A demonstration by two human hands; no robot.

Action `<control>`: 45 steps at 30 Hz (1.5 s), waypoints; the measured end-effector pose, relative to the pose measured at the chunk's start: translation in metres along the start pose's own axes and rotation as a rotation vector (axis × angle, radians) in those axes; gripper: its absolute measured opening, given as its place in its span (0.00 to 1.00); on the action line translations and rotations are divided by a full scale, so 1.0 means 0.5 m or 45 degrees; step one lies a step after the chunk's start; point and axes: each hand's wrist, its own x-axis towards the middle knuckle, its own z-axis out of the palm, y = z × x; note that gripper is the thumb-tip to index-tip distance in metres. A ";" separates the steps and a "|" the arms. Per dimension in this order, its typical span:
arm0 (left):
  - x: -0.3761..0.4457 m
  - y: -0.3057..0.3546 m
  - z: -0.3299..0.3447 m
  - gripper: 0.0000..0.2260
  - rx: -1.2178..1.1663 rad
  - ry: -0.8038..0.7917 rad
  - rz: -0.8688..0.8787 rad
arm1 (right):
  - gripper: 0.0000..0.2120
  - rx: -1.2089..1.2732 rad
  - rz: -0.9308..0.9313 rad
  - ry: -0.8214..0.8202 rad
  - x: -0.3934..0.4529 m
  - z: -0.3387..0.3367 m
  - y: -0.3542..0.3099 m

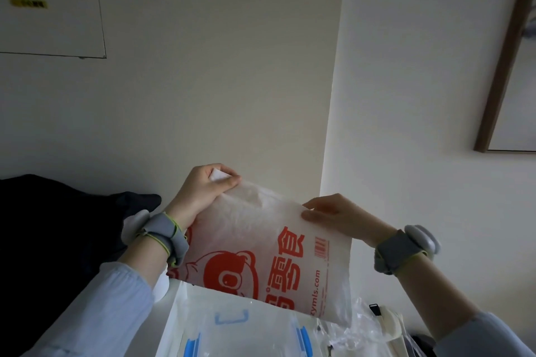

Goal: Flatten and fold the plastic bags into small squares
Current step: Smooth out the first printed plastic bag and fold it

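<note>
Left hand (208,191): fingers pinch the bag's top corner, centre frame.
Right hand (333,216): thumb and fingers nip the opposite edge.
Plastic bag (261,252): hangs stretched between them above the clear box (232,327), likely to smooth it.

The plastic bag (261,246) is milky white, printed in red-orange with a round cartoon face, large characters, a barcode and a web address. Grey wristbands (166,238) edged with yellow-green cord sit above pale blue sleeves (95,313). The clear box lid (232,327) has blue clips, a dark, near-black cloth (58,226) lies at left, and the wall (217,81) is cream
</note>
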 end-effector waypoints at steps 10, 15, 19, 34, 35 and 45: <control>-0.040 0.063 0.059 0.18 0.794 -0.852 0.251 | 0.09 -0.513 -0.368 0.100 0.014 0.010 -0.084; -0.045 0.044 0.077 0.24 0.684 -0.600 0.244 | 0.07 0.124 -0.295 0.518 0.012 -0.017 -0.074; -0.034 0.022 0.053 0.26 0.543 -0.338 0.262 | 0.27 0.658 -0.183 0.350 -0.013 -0.052 -0.024; -0.021 0.013 0.043 0.25 0.132 -0.016 0.255 | 0.13 0.608 -0.018 0.195 -0.017 -0.052 -0.018; -0.022 0.016 0.049 0.24 0.135 0.026 0.272 | 0.13 0.648 0.021 0.276 -0.015 -0.047 -0.017; -0.033 -0.017 0.098 0.17 0.114 0.340 0.023 | 0.14 0.904 0.241 0.707 0.029 0.091 -0.036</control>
